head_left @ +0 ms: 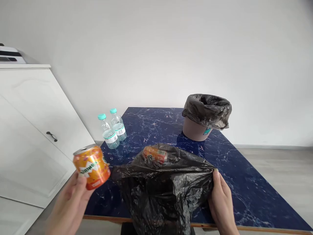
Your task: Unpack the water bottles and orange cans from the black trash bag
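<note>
1. The left hand (pixel 73 195) is clenched around an orange soda can (pixel 92 166), held in the air just left of the black bag (pixel 161 192).
2. The can looks light, thin-walled, smooth and easily dented; its mid-body is the safest hold.
3. The right hand (pixel 221 199) pinches the bag's right edge; the film is soft, limp and slippery.
4. Another can (pixel 155 153) lies at the bag's mouth, over the worktop (pixel 244 182).

orange can (pixel 92 166), black bag (pixel 163 189), blue marbled table (pixel 244 182)

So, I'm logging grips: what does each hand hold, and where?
Left hand holds the orange can by its lower side; right hand grips the black bag at its right rim.
</note>
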A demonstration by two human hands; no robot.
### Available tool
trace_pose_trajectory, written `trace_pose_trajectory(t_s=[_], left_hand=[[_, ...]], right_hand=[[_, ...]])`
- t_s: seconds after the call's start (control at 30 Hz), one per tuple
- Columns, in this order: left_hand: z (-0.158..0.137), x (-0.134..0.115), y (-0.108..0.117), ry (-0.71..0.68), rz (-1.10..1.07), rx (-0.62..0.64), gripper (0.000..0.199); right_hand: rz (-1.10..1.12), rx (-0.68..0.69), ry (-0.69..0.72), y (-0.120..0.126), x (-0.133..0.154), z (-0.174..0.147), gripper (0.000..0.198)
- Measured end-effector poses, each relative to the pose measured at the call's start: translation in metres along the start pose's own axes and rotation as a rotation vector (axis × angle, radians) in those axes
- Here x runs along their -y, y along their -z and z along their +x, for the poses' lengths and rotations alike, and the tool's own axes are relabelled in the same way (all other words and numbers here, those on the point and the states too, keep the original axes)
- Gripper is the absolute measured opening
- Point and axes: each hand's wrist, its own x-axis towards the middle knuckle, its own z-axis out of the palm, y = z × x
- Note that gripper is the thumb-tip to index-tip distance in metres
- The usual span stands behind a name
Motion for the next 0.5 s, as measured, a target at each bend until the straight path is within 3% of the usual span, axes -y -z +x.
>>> trace_pose_trajectory(t_s=[0.17, 0.37, 0.5], left_hand=[[0.023, -0.011, 0.007, -0.085, -0.051, -0.111, 0.060], [0.057, 0.005, 0.010, -0.118, 0.040, -0.103, 0.073], [0.079, 0.015, 0.008, -0.151, 0.223, -0.043, 0.073]], right_hand=[[-0.007, -0.009, -0.024, 0.000, 0.000, 0.000, 0.068], [-0.032, -0.007, -0.033, -0.001, 0.001, -0.001, 0.069], [-0.074, -0.002, -0.008, -0.001, 0.001, -0.001, 0.071]])
